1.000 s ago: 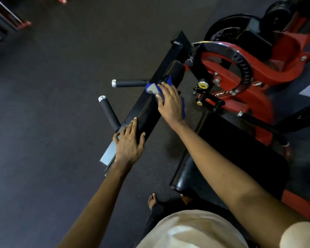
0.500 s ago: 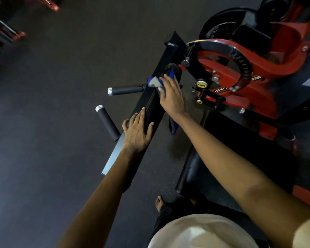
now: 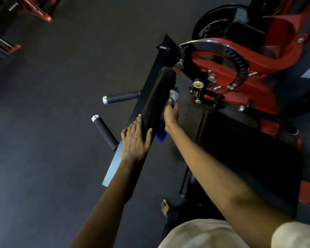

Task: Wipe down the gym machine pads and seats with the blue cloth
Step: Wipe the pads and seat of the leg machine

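Overhead, a person's right hand holds a blue cloth against the right side of a black roller pad on a red gym machine. Its fingers curl round the fabric, which bunches past the fingertips and hangs below the wrist. The left hand lies flat on the pad's near end, fingers straight, holding nothing.

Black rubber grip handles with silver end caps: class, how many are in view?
2. The farther grip handle sticks out left of the black cylindrical roller pad; the nearer grip handle is just left of the left hand. Others may be hidden from view.
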`<state>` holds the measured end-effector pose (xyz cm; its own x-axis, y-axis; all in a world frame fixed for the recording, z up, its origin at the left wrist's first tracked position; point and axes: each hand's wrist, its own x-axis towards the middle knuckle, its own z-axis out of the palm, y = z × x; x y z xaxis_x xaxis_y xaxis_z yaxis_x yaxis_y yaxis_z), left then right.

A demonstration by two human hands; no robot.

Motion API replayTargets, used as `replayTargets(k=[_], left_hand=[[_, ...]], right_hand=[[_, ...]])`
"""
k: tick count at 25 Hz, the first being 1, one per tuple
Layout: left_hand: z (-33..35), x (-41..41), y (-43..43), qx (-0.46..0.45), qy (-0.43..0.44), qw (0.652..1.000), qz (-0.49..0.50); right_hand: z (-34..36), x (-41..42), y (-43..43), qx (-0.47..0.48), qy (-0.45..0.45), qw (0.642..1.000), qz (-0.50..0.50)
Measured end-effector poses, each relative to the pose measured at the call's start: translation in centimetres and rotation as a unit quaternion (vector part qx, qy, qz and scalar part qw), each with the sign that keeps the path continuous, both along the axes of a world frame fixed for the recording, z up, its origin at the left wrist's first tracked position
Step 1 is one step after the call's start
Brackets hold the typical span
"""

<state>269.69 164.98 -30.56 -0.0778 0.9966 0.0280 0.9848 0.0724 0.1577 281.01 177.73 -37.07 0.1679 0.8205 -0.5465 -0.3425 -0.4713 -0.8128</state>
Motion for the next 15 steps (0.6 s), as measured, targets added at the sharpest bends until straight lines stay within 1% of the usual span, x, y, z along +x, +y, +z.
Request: replayTargets(k=[2, 3, 4, 5, 7, 8, 10, 12, 15], left_hand=[[0.2, 0.2, -0.1, 0.005, -0.015, 1.0, 0.007], [0.3, 0.3, -0.2, 0.008, -0.018, 1.0, 0.01], [0.3, 0.3, -0.1, 0.01, -0.016, 1.0, 0.012], [0.4, 0.5, 0.2, 0.007, -0.015, 1.0, 0.014], [0.5, 0.9, 1.8, -0.011, -0.019, 1.0, 0.006], [0.5, 1.2, 2.8, -0.021, -0.026, 0.999, -0.003], [0.4, 1.6, 4.3, -0.033, -0.039, 0.998, -0.023], [0.3, 1.6, 4.8, -0.032, -0.032, 0.999, -0.03], [0.1, 1.7, 4.7, -0.023, -0.016, 0.999, -0.021]], right_hand=[[-0.8, 0.5, 1.6, -0.035, 0.046, 0.998, -0.008], [-1.0, 0.5, 1.6, -0.038, 0.048, 0.998, -0.007], [-0.9, 0.5, 1.1, -0.033, 0.031, 0.999, -0.002], [-0.4, 0.5, 0.1, -0.008, -0.004, 1.0, 0.002], [0.4, 0.8, -1.5, 0.092, -0.087, 0.992, 0.005], [0.5, 1.0, -1.8, 0.15, -0.126, 0.981, 0.012], [1.2, 1.8, -1.4, 0.251, -0.198, 0.946, 0.046], [2.0, 2.6, 0.6, 0.29, -0.271, 0.913, 0.092], [3.3, 3.4, 5.0, 0.299, -0.375, 0.864, 0.154]])
